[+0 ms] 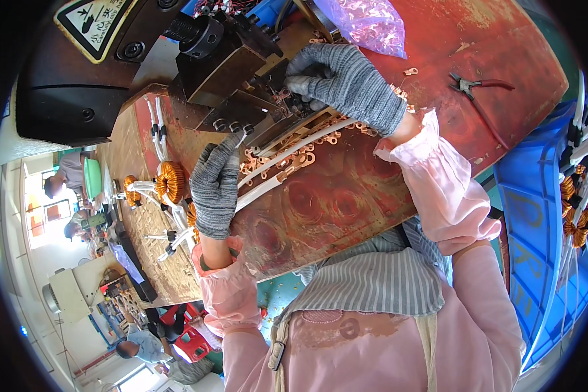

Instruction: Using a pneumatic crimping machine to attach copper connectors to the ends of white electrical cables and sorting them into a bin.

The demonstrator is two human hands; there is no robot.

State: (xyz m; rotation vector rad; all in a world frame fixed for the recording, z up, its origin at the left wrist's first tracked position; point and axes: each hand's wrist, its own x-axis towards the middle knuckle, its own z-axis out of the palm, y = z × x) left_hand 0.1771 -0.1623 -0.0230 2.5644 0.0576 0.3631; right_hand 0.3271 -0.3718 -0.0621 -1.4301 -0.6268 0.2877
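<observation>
- Left hand (215, 189), grey knit glove, fingers curled shut around a white sleeved wire (277, 175); its fingertips point up toward the black press machine (222, 59).
- Right hand (343, 85), same glove, fingers bent down and pinched at the machine's die area; what sits between the fingertips is hidden, so I cannot tell what it grips.
- White sleeved wire runs slantwise between the two hands, from the left hand's grip up toward the right hand's wrist; a second parallel wire lies just beside it.
- Wire look: white insulation sleeve, thin, slightly bowed.
- A strip of copper ring terminals (287, 157) lies along the wires, feeding under the machine; terminals bright copper, small rings with tabs, linked in a row.
- All of this rests on a worn red surface (346, 196), paint rubbed through in round patches.
- Toroidal copper coil (170, 181) with white leads sits left of the left hand, near it.
- Red-handled pliers (480, 88) lie well apart, right of the right hand.
- Pink plastic bag (369, 23) above the right hand.
- Blue crate (536, 215) at far right, holding more coils.
</observation>
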